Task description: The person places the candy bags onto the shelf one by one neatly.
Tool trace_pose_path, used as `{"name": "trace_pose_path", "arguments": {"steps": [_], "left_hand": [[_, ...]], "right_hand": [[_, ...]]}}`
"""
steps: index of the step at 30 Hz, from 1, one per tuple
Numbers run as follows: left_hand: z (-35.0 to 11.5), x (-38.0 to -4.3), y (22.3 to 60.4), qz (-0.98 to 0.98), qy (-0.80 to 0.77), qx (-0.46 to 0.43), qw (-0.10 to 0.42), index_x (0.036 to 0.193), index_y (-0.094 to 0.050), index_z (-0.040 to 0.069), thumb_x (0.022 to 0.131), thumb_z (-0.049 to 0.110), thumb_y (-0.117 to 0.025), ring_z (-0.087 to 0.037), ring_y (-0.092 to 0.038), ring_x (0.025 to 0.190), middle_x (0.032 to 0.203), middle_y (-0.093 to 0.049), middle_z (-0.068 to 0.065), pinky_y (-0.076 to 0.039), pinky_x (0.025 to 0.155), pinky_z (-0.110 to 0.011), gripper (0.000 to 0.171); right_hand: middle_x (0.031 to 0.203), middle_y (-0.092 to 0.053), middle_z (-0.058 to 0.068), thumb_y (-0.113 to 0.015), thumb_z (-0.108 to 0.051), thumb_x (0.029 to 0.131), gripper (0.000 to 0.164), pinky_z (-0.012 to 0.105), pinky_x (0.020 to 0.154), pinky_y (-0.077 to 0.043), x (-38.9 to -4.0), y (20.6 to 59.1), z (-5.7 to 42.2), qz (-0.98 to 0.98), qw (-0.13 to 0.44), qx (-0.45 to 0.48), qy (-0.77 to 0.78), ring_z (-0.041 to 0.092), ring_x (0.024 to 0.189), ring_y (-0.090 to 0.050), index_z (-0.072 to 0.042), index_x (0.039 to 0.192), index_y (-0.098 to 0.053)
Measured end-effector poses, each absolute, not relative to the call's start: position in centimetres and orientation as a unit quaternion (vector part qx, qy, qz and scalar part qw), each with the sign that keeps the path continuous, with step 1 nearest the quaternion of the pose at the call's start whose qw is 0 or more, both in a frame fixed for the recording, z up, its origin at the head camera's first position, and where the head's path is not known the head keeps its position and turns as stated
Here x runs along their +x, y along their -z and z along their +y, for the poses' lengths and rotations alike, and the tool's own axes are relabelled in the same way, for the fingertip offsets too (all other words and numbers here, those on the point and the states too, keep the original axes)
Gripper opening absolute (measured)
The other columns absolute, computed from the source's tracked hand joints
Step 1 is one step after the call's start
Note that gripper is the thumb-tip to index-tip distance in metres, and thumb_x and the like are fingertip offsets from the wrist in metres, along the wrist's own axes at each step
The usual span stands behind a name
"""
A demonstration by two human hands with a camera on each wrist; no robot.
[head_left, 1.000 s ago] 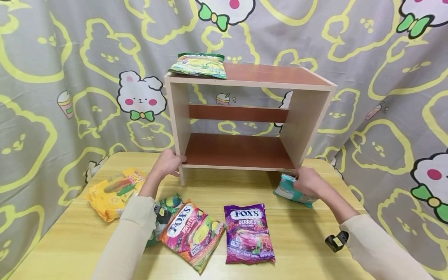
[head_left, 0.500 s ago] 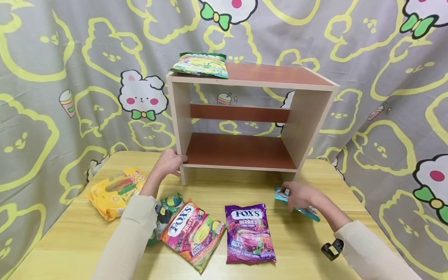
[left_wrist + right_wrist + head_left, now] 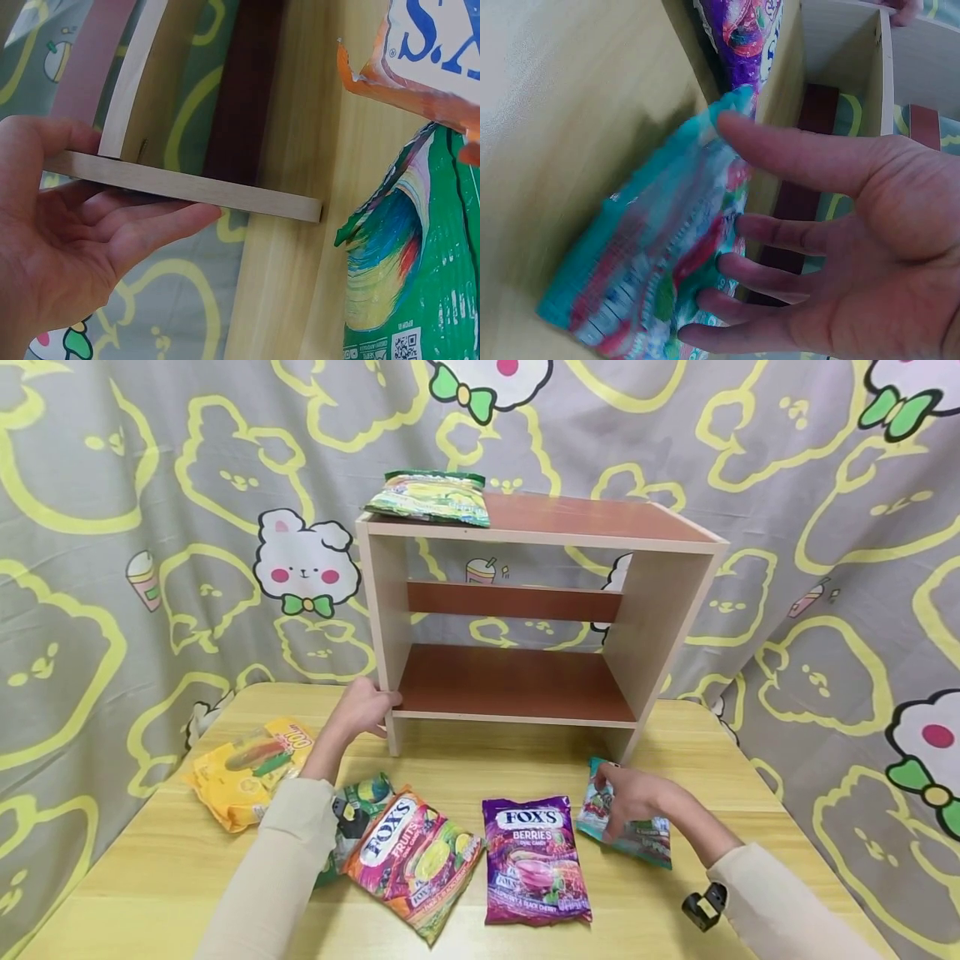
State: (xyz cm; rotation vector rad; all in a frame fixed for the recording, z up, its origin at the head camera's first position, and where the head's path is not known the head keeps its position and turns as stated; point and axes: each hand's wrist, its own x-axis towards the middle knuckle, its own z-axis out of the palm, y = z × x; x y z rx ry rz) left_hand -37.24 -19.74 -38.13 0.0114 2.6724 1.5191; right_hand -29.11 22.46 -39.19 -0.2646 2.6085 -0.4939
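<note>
Right hand (image 3: 637, 797), fingers apart, touches the teal candy bag (image 3: 652, 251) toward the table's (image 3: 480, 768) right edge; left hand (image 3: 363, 706) grips the shelf (image 3: 517, 681). The bag is likely light, slippery, best held by its seam.

teal packet (image 3: 656, 251), purple bag (image 3: 536, 864), red-brown shelf boards (image 3: 513, 683), yellow-outlined grey curtain (image 3: 637, 414)

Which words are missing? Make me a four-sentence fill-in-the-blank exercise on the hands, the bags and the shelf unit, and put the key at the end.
1. The left hand holds the shelf unit by its ____ side.
2. In the head view, the right hand is at the teal bag, which lies to the ____ of the purple bag.
3. On the purple bag, the large word just below FOX'S reads ____.
4. The yellow-and-green bag rests on the ____ of the shelf unit.

Missing words: left; right; BERRIES; top.
</note>
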Motion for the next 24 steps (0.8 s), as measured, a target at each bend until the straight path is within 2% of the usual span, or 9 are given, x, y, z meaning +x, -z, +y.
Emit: {"name": "trace_pose_path", "arguments": {"steps": [5,10,18,24], "left_hand": [[-19.7,-37.3,38.2,0.870,-0.492,0.005,0.034,0.132,-0.053,-0.013,0.097,0.021,-0.055,-0.042,-0.068,0.106,0.128,-0.060,-0.033,-0.064,0.069,-0.043,0.050],[-19.8,-37.3,38.2,0.871,-0.491,0.005,0.034,0.132,-0.053,-0.013,0.097,0.022,-0.055,-0.042,-0.068,0.107,0.128,-0.060,-0.032,-0.064,0.069,-0.043,0.049],[-19.6,-37.2,38.1,0.871,-0.491,0.005,0.032,0.133,-0.052,-0.013,0.097,0.022,-0.055,-0.043,-0.068,0.107,0.128,-0.060,-0.033,-0.064,0.069,-0.043,0.050],[-19.5,-37.3,38.2,0.869,-0.494,0.001,0.032,0.133,-0.052,-0.012,0.097,0.022,-0.056,-0.046,-0.066,0.111,0.128,-0.060,-0.032,-0.064,0.071,-0.045,0.050]], "right_hand": [[0.099,-0.055,0.010,-0.091,-0.007,0.069,0.065,0.033,0.064,-0.045,-29.0,39.4,22.4,0.951,0.233,-0.091,0.182,0.023,0.080,-0.051,-0.007,0.120,-0.051],[0.101,-0.055,0.010,-0.089,-0.008,0.070,0.062,0.033,0.063,-0.044,-29.0,39.6,22.3,0.953,0.227,-0.088,0.181,0.024,0.081,-0.051,-0.008,0.119,-0.051],[0.098,-0.055,0.009,-0.081,-0.018,0.084,0.043,0.037,0.070,-0.045,-29.0,39.4,22.8,0.956,0.211,-0.115,0.171,0.024,0.084,-0.051,-0.007,0.116,-0.055],[0.101,-0.063,0.008,-0.072,-0.028,0.092,0.034,0.040,0.077,-0.050,-29.3,39.2,24.1,0.953,0.205,-0.117,0.192,0.024,0.089,-0.055,-0.006,0.116,-0.061]]}}
